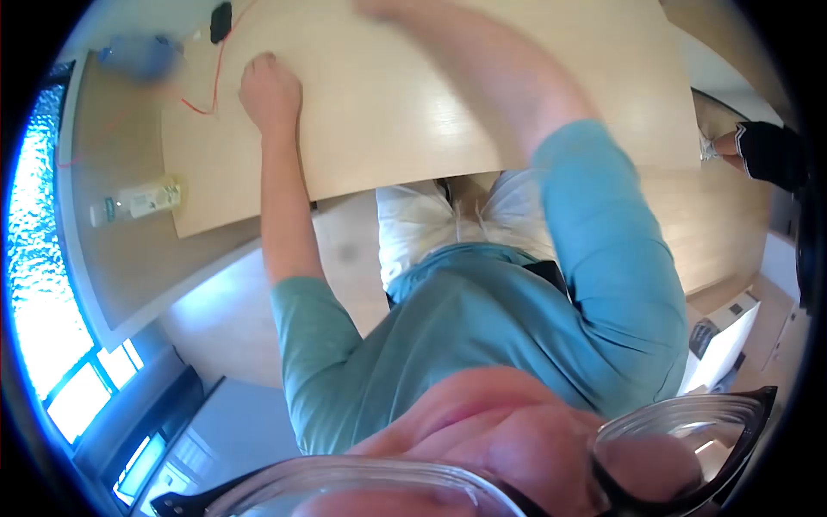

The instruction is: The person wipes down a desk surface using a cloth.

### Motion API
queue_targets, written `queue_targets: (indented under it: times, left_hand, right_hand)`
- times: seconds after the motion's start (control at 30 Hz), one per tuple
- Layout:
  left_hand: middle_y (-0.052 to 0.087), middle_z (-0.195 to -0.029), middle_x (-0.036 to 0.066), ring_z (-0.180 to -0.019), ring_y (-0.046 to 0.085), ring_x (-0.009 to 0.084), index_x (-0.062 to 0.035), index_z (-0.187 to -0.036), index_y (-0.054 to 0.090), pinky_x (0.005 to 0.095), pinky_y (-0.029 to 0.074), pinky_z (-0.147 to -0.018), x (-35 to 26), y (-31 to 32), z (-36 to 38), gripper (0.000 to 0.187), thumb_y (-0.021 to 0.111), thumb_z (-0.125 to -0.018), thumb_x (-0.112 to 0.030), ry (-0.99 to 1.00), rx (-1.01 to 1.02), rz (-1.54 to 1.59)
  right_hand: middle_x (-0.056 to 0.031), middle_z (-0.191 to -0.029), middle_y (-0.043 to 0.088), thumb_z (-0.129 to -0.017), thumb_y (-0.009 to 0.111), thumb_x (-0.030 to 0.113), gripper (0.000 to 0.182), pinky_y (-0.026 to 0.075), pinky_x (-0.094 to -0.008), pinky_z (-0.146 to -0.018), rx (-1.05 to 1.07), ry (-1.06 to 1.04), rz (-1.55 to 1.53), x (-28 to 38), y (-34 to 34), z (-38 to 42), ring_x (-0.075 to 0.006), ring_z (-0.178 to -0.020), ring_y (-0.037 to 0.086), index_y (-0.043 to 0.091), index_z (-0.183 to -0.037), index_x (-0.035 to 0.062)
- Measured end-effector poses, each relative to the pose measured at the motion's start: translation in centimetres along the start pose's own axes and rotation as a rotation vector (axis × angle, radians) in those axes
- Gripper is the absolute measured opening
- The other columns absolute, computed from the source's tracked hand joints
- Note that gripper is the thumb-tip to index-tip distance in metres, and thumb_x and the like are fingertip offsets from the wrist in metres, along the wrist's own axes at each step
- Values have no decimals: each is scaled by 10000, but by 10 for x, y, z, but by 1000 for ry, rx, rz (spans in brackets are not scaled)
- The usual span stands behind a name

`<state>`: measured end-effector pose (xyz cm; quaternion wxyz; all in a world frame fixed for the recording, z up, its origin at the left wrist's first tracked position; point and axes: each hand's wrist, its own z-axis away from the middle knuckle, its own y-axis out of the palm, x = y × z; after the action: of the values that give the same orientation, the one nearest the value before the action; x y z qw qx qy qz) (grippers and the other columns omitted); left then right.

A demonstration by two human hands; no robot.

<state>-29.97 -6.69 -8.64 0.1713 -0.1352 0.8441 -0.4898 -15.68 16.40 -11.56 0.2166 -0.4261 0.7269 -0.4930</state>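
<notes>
My left hand rests on the light wooden table, back of the hand upward, with the fingers curled into a fist and nothing sticking out of it. Just left of it runs a thin red cord, not touching the hand. The cord passes by a small black object near the table's far left part. My right hand is at the top edge of the view, cut off and smeared by motion. Its forearm reaches across the table, and its fingers and anything in them are hidden.
A bottle with a pale green label lies at the left, by the table's side. Behind it is a blurred blue object. Bright windows line the left. Another person's leg and black shorts show at the right.
</notes>
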Motion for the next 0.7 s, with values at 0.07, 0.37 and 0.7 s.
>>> queue_targets:
  times: [0.07,0.37,0.7]
  left_hand:
    - [671,-1200,233,-1157,612,405,15,-1153,673,496,463,-1012,5,3,5,335,462,-1029,-213,-118,-134,339]
    - [656,-1194,217,-1123,614,415,15,-1178,644,483,465,-992,-5,-17,13,369,411,-1065,-249,-315,-115,607]
    - [693,-1018,227,-1000,623,453,-18,-1018,650,568,470,-886,16,3,7,405,367,-1066,-304,-149,-150,299]
  right_hand:
    - [-232,-1420,624,-938,529,212,512,457,-495,-1115,122,-19,-286,92,-6,-1,-378,-1307,600,579,-1406,11]
    - [-249,-1297,680,-895,539,184,425,477,-510,-1093,-71,226,-195,-59,-16,34,-400,-1227,643,681,-1265,30]
    - [-212,-1532,527,-1045,382,310,524,414,-518,-1159,-34,589,432,-416,-167,313,-452,-1356,526,497,-1473,30]
